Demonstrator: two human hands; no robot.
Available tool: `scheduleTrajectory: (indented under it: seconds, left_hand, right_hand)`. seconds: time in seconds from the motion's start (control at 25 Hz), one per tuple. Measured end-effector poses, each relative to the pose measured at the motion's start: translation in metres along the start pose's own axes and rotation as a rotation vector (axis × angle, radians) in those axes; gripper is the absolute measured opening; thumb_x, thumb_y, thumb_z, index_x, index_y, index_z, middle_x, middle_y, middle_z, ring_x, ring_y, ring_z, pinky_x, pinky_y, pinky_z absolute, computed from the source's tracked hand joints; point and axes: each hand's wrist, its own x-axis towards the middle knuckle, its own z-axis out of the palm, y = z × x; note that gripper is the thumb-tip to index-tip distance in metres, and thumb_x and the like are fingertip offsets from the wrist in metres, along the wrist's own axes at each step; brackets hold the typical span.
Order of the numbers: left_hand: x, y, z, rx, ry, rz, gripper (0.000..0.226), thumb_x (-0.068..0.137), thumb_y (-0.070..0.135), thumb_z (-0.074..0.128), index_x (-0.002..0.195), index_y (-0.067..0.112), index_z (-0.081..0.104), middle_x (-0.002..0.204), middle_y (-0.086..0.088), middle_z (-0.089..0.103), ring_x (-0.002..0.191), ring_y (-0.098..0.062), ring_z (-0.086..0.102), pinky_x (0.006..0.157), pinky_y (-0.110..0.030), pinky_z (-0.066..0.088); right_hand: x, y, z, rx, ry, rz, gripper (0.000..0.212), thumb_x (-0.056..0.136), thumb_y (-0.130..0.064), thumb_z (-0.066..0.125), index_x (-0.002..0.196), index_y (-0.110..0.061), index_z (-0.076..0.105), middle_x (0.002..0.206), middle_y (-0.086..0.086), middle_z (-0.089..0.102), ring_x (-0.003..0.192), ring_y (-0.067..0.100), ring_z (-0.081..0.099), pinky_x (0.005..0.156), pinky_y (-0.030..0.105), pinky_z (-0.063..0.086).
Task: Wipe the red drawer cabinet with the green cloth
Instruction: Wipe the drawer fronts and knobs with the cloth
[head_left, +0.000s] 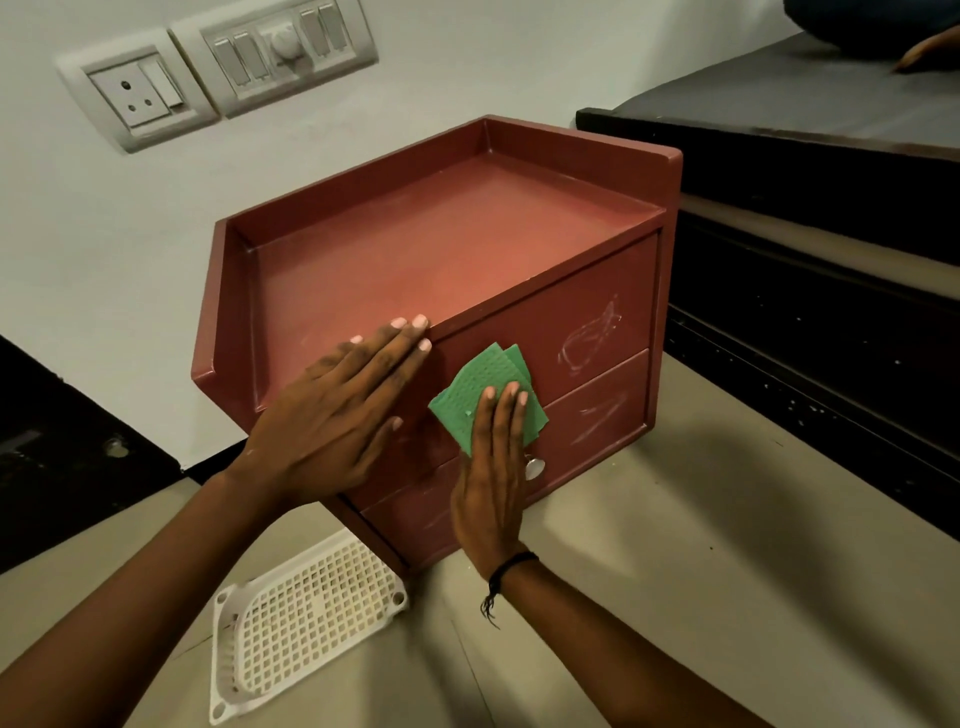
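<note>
The red drawer cabinet (467, 249) stands on a beige floor against a white wall, with a raised rim around its flat top and two drawers in front. White scribbles mark both drawer fronts. My left hand (332, 415) lies flat, fingers together, on the top's front edge. My right hand (493, 467) presses the folded green cloth (470, 395) flat against the upper drawer front. A small silver knob (535, 466) shows beside my right hand.
A white perforated plastic tray (296, 629) lies on the floor by the cabinet's near corner. Switch plates and a socket (145, 93) sit on the wall behind. A dark bed frame (810, 249) runs along the right. Another person's hand (930, 52) rests on it.
</note>
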Motion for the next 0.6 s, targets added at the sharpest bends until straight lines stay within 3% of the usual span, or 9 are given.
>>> scheduleTrajectory:
  seconds: [0.28,0.48,0.6]
  left_hand:
    - [-0.003,0.001,0.003,-0.007,0.003,-0.007,0.072,0.098,0.034,0.043,0.158,0.007,0.014,0.168,-0.012,0.009,0.155,-0.026,0.011,0.121,-0.046,0.024]
    - [-0.003,0.004,0.003,-0.003,0.004,-0.022,0.073,0.097,0.033,0.045,0.158,0.006,0.015,0.168,-0.012,0.01,0.155,-0.026,0.011,0.122,-0.044,0.022]
    - [-0.003,0.0,-0.002,-0.043,-0.039,-0.001,0.074,0.096,0.033,0.045,0.158,0.008,0.012,0.168,-0.011,0.007,0.155,-0.024,0.007,0.123,-0.044,0.02]
  right_hand:
    - [0.003,0.015,-0.005,-0.13,-0.024,-0.081,0.08,0.089,-0.004,0.033,0.158,-0.017,-0.003,0.167,0.001,-0.014,0.155,0.026,0.0,0.122,0.05,0.022]
    - [0.039,-0.003,-0.015,0.167,0.118,0.107,0.069,0.099,-0.003,0.043,0.158,-0.01,0.007,0.168,0.006,0.001,0.156,0.022,0.001,0.125,0.041,0.017]
    - [0.035,-0.021,-0.012,0.296,0.149,0.183,0.064,0.103,-0.008,0.041,0.158,-0.008,0.009,0.168,0.005,-0.002,0.156,0.021,0.001,0.126,0.037,0.014]
